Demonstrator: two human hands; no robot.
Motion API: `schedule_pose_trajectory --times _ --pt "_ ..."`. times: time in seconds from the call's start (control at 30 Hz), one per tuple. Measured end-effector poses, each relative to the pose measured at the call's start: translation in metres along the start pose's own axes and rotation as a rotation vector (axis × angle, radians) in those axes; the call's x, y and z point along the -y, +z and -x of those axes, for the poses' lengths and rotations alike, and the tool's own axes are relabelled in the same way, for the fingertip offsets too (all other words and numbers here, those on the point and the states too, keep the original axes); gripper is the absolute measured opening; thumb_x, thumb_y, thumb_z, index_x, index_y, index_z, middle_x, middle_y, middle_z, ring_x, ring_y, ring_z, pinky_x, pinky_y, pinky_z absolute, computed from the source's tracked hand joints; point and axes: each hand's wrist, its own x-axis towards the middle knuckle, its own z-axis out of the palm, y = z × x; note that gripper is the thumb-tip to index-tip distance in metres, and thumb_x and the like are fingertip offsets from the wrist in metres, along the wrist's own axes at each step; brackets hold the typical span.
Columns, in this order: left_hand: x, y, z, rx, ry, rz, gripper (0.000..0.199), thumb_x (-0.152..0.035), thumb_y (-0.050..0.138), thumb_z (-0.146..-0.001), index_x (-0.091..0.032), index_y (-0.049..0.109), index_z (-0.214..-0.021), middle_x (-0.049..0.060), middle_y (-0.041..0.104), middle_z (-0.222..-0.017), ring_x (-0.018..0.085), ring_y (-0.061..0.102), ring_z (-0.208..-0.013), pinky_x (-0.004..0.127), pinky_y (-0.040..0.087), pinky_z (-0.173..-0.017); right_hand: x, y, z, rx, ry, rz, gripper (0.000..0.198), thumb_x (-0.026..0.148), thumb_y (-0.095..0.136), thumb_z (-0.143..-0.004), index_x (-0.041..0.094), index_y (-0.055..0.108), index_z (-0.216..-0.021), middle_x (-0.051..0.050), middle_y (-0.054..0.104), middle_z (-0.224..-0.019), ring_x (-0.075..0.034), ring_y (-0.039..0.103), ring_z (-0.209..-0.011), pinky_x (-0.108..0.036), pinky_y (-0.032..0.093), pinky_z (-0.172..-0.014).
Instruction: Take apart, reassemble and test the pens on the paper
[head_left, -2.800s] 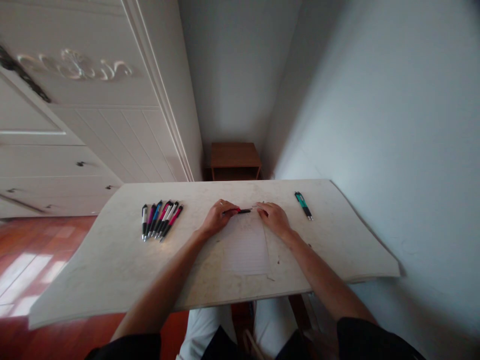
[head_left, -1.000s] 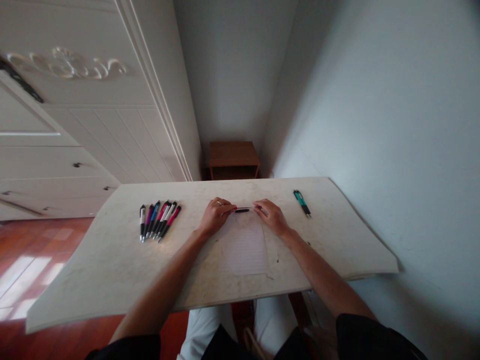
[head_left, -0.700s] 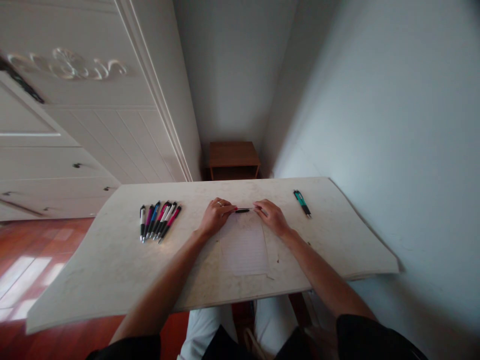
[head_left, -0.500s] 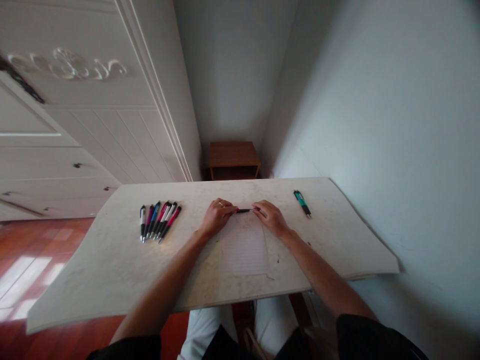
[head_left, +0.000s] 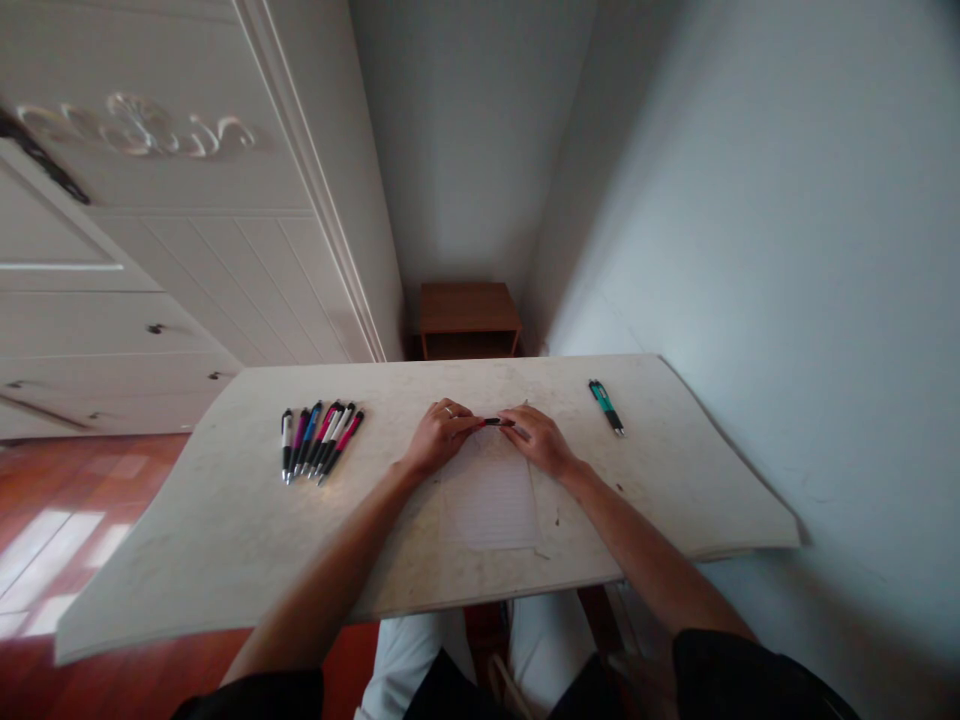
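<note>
Between my two hands a pen with a dark grip and a bit of red lies crosswise, just above the top of a lined sheet of paper. My left hand is closed on its left end, a ring on one finger. Pinched fingers of my right hand hold the right end. Most of the pen is covered by fingers, so only a short dark middle part shows. Left of my hands, several pens in white, purple, blue and pink lie side by side. A green pen rests alone to the right.
The white table has a worn, stained top and stands close to the wall on the right. A white cabinet rises at the left. Beyond the far edge is a small brown wooden stand.
My right hand has moved slightly left along the pen, closer to my left hand, and less of the pen shows between them. The other pens and the paper stay put.
</note>
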Motion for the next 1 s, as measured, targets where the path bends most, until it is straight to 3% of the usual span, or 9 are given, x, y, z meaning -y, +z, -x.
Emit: schedule_pose_trajectory --times 0.27,0.47,0.7,0.83,1.0 --pt "0.001 0.001 0.000 -0.018 0.012 -0.010 0.020 -0.029 0.056 -0.092 -0.024 0.075 -0.098 0.006 0.073 -0.088 0.018 0.061 -0.083 0.033 0.047 -0.075 0.001 -0.003 -0.001 -0.028 -0.021 -0.072 0.034 0.035 0.062 -0.088 0.022 0.059 -0.119 -0.008 0.067 -0.096 -0.020 0.065 -0.088 -0.037 0.054 -0.083" --pt "0.010 -0.005 -0.002 -0.088 -0.070 0.010 0.016 -0.027 0.059 -0.091 -0.023 0.073 -0.098 0.004 0.074 -0.092 0.019 0.063 -0.084 0.035 0.048 -0.079 0.001 -0.006 0.000 -0.133 0.059 -0.166 0.050 0.035 0.060 -0.089 0.022 0.046 -0.135 -0.010 0.066 -0.108 -0.021 0.065 -0.095 -0.040 0.053 -0.088" --pt "0.014 -0.009 -0.003 -0.131 -0.182 -0.020 0.016 -0.027 0.058 -0.091 -0.023 0.072 -0.096 0.005 0.074 -0.089 0.020 0.062 -0.085 0.037 0.047 -0.081 -0.003 0.000 0.001 0.006 -0.009 0.022 0.063 0.025 0.056 -0.091 0.027 0.029 -0.148 -0.007 0.070 -0.111 -0.024 0.063 -0.104 -0.046 0.048 -0.094" --pt "0.015 -0.008 -0.002 -0.114 -0.159 -0.018 0.016 -0.026 0.056 -0.092 -0.022 0.072 -0.097 0.005 0.074 -0.089 0.020 0.062 -0.085 0.036 0.047 -0.081 -0.006 0.004 0.000 0.027 -0.059 0.063 0.063 0.021 0.058 -0.090 0.025 0.032 -0.148 -0.008 0.072 -0.107 -0.024 0.064 -0.100 -0.046 0.048 -0.093" --pt "0.016 -0.008 -0.002 -0.128 -0.184 -0.025 0.016 -0.026 0.057 -0.092 -0.022 0.071 -0.096 0.005 0.074 -0.091 0.021 0.062 -0.087 0.038 0.047 -0.083 -0.008 0.003 0.001 0.016 -0.027 0.064 0.059 0.020 0.061 -0.088 0.026 0.041 -0.143 -0.006 0.072 -0.101 -0.024 0.064 -0.097 -0.047 0.048 -0.092"
